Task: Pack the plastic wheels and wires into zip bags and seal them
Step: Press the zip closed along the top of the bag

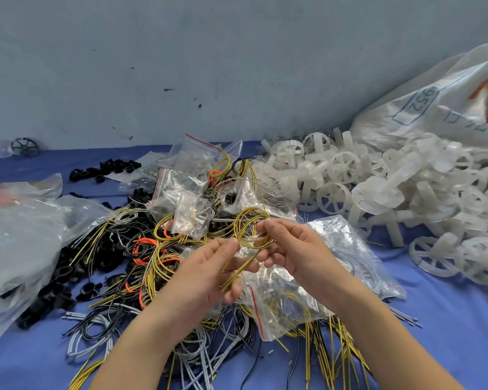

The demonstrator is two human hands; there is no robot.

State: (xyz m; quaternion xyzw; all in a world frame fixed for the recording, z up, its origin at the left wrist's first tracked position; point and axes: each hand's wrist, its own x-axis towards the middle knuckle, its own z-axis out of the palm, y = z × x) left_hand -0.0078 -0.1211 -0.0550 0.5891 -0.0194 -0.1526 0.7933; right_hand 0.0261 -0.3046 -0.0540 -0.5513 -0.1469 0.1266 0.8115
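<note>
Both hands hold one coil of yellow-green wire (250, 226) above the middle of the table. My left hand (209, 273) pinches the coil's lower strands and its loose ends. My right hand (289, 249) grips the loop's right side between thumb and fingers. Under the hands lies a clear zip bag (268, 308) with a red seal strip and wires inside. Several more zip bags (186, 178) are heaped behind. A tangle of yellow, black, orange and grey wires (141, 266) covers the blue cloth. White translucent plastic wheels (378, 190) pile up at the right.
A large white woven sack (440, 108) leans at the far right. A big clear plastic bag (20, 243) of black parts lies at the left. Black plastic rings (104, 168) are scattered at the back left. A grey wall stands behind the table.
</note>
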